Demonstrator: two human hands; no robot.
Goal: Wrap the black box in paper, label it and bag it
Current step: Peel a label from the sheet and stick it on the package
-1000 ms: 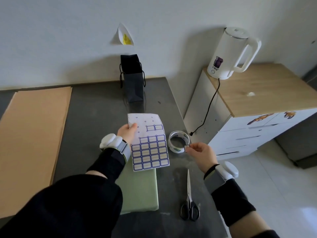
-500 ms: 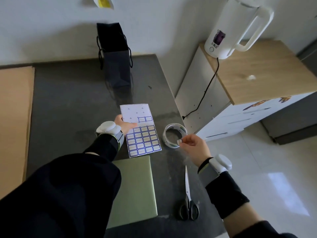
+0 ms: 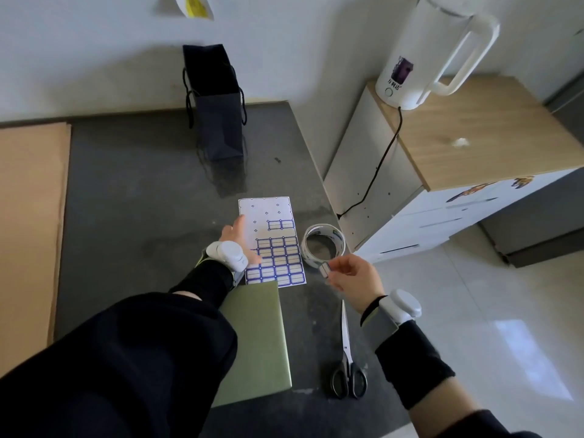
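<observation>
The box wrapped in green paper [image 3: 256, 343] lies flat on the dark table [image 3: 142, 191] in front of me, partly under my left sleeve. Beyond it the label sheet [image 3: 275, 245] lies flat on the table. My left hand [image 3: 237, 235] rests at the sheet's left edge with fingers straight. My right hand [image 3: 350, 276] pinches a small peeled label [image 3: 325, 269] between thumb and fingertip, just in front of the tape roll [image 3: 323, 246]. A black paper bag [image 3: 218, 109] stands upright at the far side by the wall.
Scissors [image 3: 347, 361] lie closed at the table's right edge near me. Brown cardboard sheets [image 3: 28, 216] cover the left of the table. To the right stands a white cabinet with a wooden top [image 3: 474, 134] holding a white kettle [image 3: 423, 55], its cord hanging down.
My left hand has lowered the label sheet from mid-air flat onto the table and let go of it. My right hand still pinches the label near the tape roll.
</observation>
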